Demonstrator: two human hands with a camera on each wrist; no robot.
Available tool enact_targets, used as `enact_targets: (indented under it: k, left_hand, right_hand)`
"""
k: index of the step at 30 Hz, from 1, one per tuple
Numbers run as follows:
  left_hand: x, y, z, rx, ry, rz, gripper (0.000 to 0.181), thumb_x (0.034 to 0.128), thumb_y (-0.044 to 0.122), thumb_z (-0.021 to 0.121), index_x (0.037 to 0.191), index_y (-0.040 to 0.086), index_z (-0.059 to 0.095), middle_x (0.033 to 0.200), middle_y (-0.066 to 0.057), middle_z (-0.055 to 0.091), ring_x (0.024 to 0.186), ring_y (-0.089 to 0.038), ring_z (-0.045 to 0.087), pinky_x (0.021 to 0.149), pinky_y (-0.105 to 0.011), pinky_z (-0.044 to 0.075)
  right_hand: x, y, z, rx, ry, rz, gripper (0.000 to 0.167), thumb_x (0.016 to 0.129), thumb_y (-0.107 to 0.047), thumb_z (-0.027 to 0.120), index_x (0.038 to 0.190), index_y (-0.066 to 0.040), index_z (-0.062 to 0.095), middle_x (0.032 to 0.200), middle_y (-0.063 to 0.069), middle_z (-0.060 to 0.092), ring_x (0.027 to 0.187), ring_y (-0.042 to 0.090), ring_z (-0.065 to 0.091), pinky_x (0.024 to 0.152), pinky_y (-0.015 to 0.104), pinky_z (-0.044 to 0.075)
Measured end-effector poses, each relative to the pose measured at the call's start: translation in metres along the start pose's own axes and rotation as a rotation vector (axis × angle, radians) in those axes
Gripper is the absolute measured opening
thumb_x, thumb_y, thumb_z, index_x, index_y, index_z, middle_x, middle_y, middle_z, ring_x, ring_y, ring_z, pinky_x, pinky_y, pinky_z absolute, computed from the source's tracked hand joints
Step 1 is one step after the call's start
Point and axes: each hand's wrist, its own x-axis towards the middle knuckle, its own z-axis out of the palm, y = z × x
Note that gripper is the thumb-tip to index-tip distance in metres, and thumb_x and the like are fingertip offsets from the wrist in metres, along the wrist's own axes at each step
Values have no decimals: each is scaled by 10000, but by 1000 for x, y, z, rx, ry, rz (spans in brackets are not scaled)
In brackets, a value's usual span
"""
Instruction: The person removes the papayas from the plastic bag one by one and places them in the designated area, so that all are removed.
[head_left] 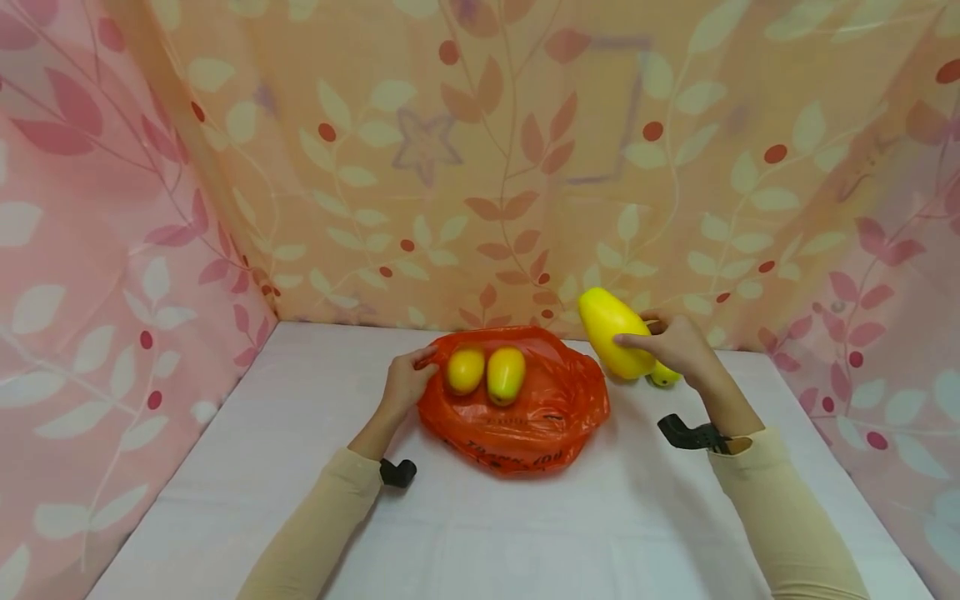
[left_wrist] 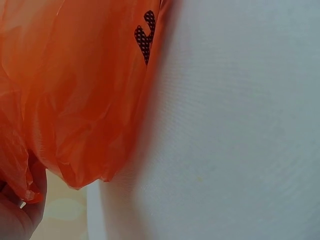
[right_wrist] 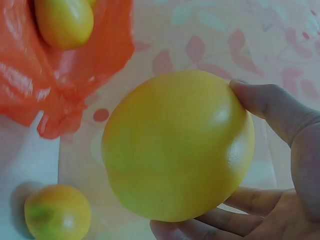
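Note:
My right hand (head_left: 678,346) grips a large, long yellow papaya (head_left: 609,329) above the table, to the right of an orange-red plastic bag (head_left: 551,417). In the right wrist view, thumb and fingers curl round the papaya (right_wrist: 177,147) from opposite sides. My left hand (head_left: 408,379) pinches the bag's left edge; the left wrist view shows the bunched plastic (left_wrist: 32,192) between thumb and fingers. Two yellow mangoes, a left one (head_left: 466,371) and a right one (head_left: 506,375), lie on the bag side by side. Behind the papaya, a smaller yellow-green fruit (head_left: 663,374) is partly hidden.
A white cloth covers the table (head_left: 480,533). Patterned fabric walls (head_left: 360,208) stand at the back and both sides. Each wrist carries a black camera mount, the left mount (head_left: 399,472) near the bag and the right mount (head_left: 686,433) over the table.

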Motion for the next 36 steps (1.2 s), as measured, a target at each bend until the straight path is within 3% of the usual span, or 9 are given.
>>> enact_targets:
  k: [16,36]
  left_hand:
    - [-3,2,-2,-18,6,-28,384,925,86,603,1308,57,622,1390,-164,569,1348,-311,476,1097,-454,425]
    - [0,-2,-3,-23,-6,-19,394,931,88,601,1323,51,607,1383,-160,576,1360,-322,466,1100,-450,418]
  right_hand:
    - [7,23,-15,21,51,40,916,832,-619,638,1454,4,386,1396,314,464,1214,457,462,995,590,457]
    - [8,45,-39,-11,81,86,967,853,-621,606,1435,103,337,1384,378,418,1172,486,466,971,596,463]
